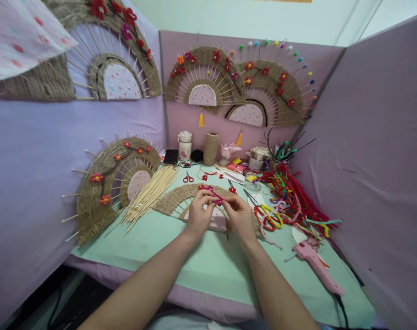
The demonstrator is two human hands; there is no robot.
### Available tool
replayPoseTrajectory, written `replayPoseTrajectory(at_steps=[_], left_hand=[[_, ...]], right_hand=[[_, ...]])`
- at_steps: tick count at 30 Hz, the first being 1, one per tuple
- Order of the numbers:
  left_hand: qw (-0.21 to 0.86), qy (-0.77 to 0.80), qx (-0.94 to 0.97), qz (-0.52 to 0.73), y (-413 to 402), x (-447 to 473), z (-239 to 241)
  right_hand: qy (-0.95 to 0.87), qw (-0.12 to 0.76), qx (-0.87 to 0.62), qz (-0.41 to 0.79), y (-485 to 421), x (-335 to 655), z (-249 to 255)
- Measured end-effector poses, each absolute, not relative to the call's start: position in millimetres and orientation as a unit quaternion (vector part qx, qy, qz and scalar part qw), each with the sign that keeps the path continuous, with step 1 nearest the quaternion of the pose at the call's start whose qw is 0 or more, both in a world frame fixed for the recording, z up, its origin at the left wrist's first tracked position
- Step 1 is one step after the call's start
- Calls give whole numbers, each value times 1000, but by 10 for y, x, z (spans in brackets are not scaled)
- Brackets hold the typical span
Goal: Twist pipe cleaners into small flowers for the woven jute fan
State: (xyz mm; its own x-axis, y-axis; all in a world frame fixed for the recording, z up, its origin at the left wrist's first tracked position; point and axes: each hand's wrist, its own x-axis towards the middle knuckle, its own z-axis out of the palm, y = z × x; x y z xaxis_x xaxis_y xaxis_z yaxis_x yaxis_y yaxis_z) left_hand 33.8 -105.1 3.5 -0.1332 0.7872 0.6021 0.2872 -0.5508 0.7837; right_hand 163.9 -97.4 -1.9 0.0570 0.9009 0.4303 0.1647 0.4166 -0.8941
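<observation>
Both hands meet over the middle of the table, pinching a magenta pipe cleaner (213, 194) that is partly bent into small loops. My left hand (200, 211) grips it from the left with closed fingers. From the right, my right hand (239, 214) pinches its lower end. Beneath them lies a twine-wrapped fan (176, 198) with thin stick ribs and a dotted pale half-circle at its centre, partly hidden by the hands. Small red flowers (205, 178) lie just beyond the fan, and another red flower (232, 189) sits near its upper right edge.
Bamboo sticks (150, 195) lie at left, near small red scissors (188, 177). Larger scissors (268, 217) rest to the right, before a heap of coloured pipe cleaners (294, 192). A pink glue gun (316, 266) lies at front right. A twine spool (211, 149) stands at the back.
</observation>
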Motion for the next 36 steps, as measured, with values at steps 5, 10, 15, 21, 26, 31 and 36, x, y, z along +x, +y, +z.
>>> replayPoseTrajectory(at_steps=[5, 10, 15, 21, 26, 31, 36], left_hand=[[181, 426, 638, 616, -1052, 339, 43], [188, 432, 644, 603, -1036, 334, 29], [223, 448, 639, 585, -1040, 339, 19], [294, 466, 590, 591, -1006, 336, 5], [369, 474, 555, 576, -964, 342, -9], [405, 480, 532, 568, -959, 354, 6], [437, 499, 495, 562, -960, 360, 16]], right_hand=[[-611, 587, -435, 304, -985, 1633, 4], [-610, 597, -422, 306, -978, 1638, -22], [-618, 587, -420, 311, -992, 1639, -5], [-622, 563, -445, 313, -984, 1644, 8], [-604, 556, -447, 354, -951, 1652, 6], [-577, 550, -448, 406, -937, 1656, 27], [-583, 542, -456, 398, -940, 1646, 36]])
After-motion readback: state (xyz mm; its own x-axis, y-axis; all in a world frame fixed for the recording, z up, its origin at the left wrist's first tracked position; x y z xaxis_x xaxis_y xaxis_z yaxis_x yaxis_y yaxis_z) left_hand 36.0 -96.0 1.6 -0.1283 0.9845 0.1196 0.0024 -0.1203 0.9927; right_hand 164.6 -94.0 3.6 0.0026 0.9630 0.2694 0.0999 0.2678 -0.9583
